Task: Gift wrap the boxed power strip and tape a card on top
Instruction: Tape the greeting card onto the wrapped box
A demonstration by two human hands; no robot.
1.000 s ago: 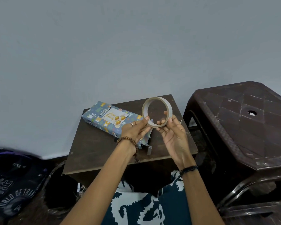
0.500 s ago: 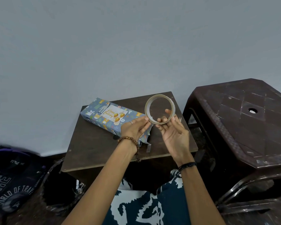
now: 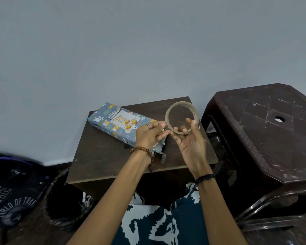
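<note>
On the dark brown worktop (image 3: 102, 156), against the grey wall, a wrapped box (image 3: 113, 124) is laid diagonally, covered in blue animal-print paper. A white card (image 3: 125, 119) lettered "Happy Birthday" in gold, with gold balloons, is set on its top face. Above the worktop's right part a clear tape roll (image 3: 182, 118) is held up by the right hand (image 3: 191, 142), fingers curled through its ring. The roll's near edge is pinched by the left hand (image 3: 149, 135). At lower left, a dark bag (image 3: 12, 195) printed "WORLD OF TRAV" is partly seen.
</note>
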